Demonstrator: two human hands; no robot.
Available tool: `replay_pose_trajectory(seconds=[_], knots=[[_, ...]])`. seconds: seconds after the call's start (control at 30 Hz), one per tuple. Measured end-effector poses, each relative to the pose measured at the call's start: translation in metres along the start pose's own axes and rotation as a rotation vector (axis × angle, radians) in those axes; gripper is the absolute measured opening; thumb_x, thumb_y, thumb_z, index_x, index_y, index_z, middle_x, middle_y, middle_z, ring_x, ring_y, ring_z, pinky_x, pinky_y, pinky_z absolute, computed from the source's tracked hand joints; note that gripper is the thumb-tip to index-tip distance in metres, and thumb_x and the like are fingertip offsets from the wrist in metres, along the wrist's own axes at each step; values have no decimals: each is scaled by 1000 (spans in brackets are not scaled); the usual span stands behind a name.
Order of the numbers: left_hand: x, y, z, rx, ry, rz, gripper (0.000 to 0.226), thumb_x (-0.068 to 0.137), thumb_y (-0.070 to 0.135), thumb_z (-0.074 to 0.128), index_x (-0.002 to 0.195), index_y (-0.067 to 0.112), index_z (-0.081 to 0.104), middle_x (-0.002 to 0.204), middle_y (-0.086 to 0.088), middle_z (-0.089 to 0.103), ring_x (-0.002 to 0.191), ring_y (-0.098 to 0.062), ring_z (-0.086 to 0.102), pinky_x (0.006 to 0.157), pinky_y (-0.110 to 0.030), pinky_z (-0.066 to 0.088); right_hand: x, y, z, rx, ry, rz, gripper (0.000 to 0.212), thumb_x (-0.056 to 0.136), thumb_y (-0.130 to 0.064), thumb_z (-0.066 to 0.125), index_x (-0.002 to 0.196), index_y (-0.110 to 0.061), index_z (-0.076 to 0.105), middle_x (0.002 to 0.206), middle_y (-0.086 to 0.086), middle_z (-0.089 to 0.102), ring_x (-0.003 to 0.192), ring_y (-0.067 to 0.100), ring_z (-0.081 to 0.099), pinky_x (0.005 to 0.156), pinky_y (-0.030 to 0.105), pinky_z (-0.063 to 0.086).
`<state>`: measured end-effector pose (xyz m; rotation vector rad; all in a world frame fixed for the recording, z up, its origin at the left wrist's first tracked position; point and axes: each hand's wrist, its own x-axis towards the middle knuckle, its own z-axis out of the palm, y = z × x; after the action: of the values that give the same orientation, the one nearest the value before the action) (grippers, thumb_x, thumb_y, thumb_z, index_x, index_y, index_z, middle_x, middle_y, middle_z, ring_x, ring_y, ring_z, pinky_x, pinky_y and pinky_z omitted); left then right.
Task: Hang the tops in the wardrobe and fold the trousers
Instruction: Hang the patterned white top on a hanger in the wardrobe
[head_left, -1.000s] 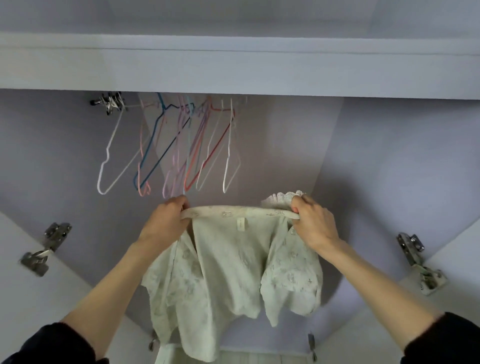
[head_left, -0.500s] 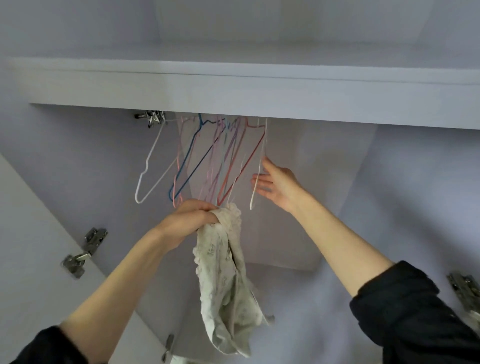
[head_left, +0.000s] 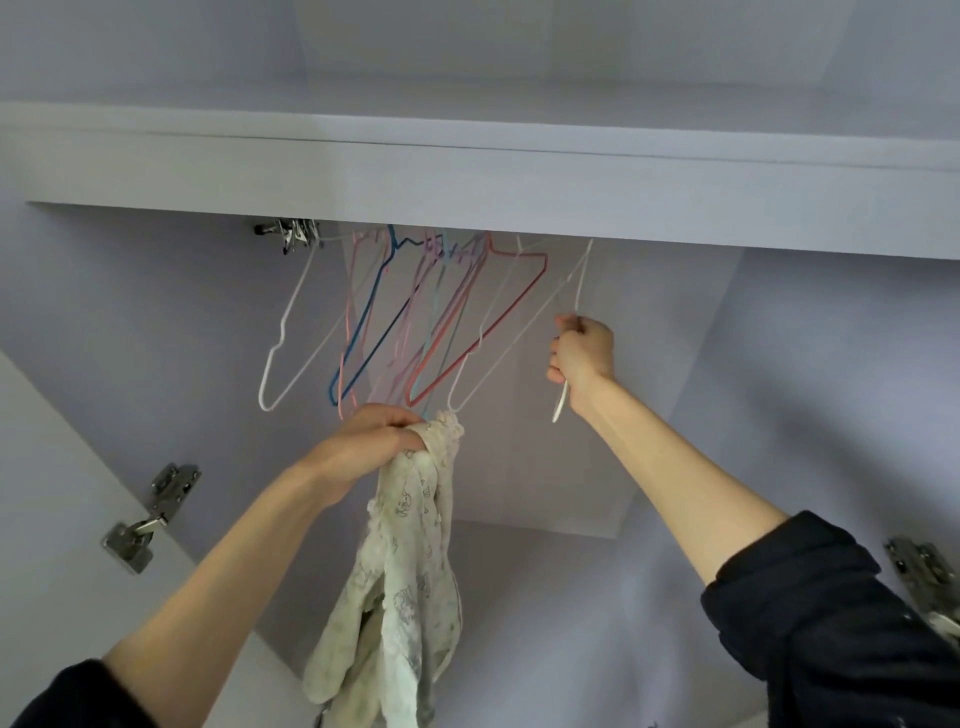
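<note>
Head camera looks up into an open wardrobe (head_left: 779, 389), under its top shelf (head_left: 467, 192). The left hand (head_left: 374, 441) is clenched around the bunched collar of a pale printed top (head_left: 405, 571), which hangs limp below the fist, in front of the wardrobe's back wall. The right hand (head_left: 579, 358) has its fingers (head_left: 563, 332) wrapped around a white wire hanger (head_left: 571, 291), at the right end of a row of coloured hangers (head_left: 415, 322). A metal hinge (head_left: 150, 512) sits on the left door.
</note>
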<state>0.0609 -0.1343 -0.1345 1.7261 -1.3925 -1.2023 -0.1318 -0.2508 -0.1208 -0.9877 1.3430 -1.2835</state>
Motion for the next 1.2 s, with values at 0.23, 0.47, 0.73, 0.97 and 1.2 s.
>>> replay_pose_trajectory(seconds=[0.23, 0.47, 0.73, 0.97, 1.2], knots=[[9, -3, 6, 34, -6, -31, 15, 86, 6, 55, 95, 12, 65, 98, -6, 67, 96, -19, 63, 84, -31, 50, 19, 2, -31, -214, 90, -232, 31, 97, -9, 26, 120, -20, 44, 72, 0, 41, 54, 15, 37, 46, 24, 35], [11, 0, 18, 73, -76, -28, 11, 86, 7, 58, 93, 14, 64, 98, -7, 67, 93, -18, 64, 74, -22, 49, 27, -4, -49, -255, 176, -50, 24, 92, -5, 25, 105, -16, 43, 75, 0, 39, 54, 14, 35, 35, 18, 31], [12, 4, 24, 84, -82, 4, 11, 86, 9, 59, 94, 15, 64, 98, -6, 68, 92, -18, 65, 74, -22, 50, 30, 7, -69, -223, 308, -138, 30, 93, -8, 28, 111, -16, 50, 85, 3, 49, 68, 21, 44, 58, 33, 43], [17, 6, 34, 99, -90, 39, 9, 88, 10, 57, 92, 16, 63, 96, -3, 65, 87, -13, 61, 70, -19, 46, 26, 4, -95, -337, 457, -207, 39, 101, -13, 25, 135, -16, 43, 105, 9, 52, 95, 26, 50, 81, 28, 39], [22, 0, 41, 116, -65, 34, 13, 88, 9, 55, 96, 15, 63, 99, -5, 65, 94, -18, 62, 78, -26, 49, 23, 40, -124, -429, 485, -75, 34, 93, -4, 33, 117, -11, 56, 113, 22, 60, 104, 37, 57, 84, 36, 46]])
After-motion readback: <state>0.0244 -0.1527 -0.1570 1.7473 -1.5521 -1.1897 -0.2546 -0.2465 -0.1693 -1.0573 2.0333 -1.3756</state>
